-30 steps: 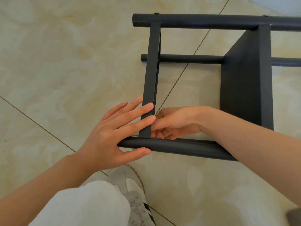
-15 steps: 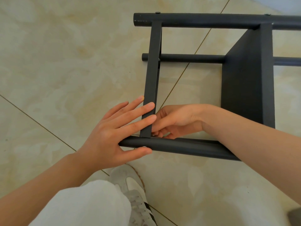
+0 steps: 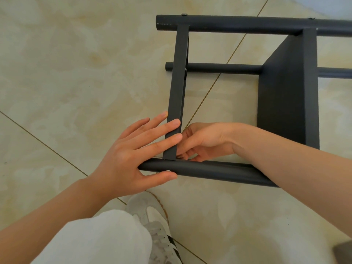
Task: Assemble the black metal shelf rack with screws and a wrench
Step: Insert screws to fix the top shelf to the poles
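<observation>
Black metal shelf rack (image 3: 285, 103) is lying on the tiled floor (image 3: 76, 73); my left hand (image 3: 123, 155) is pressing spread, straight fingers on its left crossbar (image 3: 179, 82); my right hand (image 3: 205, 141) is curling behind the near joint, grip I cannot tell

I lose the black metal shelf rack (image 3: 285, 103) at the right edge of the frame, where its round tubes run out of view. The right hand (image 3: 205, 141) has its fingertips behind the flat black crossbar (image 3: 178, 82) at lower centre, so I cannot tell whether they pinch anything. The forearm (image 3: 289, 166) covers the near tube (image 3: 209, 169) at its right end. A dark grey shape (image 3: 342, 252) in the bottom right corner is cut off; I cannot identify it.
</observation>
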A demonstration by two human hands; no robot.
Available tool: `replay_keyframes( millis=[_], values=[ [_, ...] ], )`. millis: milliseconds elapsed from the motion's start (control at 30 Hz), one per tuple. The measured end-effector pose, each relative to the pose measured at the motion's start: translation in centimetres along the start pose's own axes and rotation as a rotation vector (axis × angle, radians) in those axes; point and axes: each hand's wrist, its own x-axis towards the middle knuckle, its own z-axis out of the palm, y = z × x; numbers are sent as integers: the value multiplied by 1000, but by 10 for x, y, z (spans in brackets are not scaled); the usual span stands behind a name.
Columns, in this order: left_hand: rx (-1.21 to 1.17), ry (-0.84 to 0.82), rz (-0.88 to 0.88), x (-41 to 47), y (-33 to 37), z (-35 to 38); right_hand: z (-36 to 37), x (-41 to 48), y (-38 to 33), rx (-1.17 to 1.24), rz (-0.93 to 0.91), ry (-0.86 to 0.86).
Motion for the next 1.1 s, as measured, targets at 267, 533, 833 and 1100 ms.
replay_keyframes(
  millis=[267, 533, 833, 1100],
  values=[
    [-6, 8, 6, -1, -1, 1, 2, -3, -1, -21, 33, 1],
    [-10, 15, 14, 0, -1, 1, 2, -4, -3, -59, 30, 66],
    [10, 16, -2, 0, 1, 1, 7, -11, -4, -153, -16, 142],
    [-551, 323, -523, -19, 36, 25, 17, -46, -2, -332, -102, 179]
  ],
)
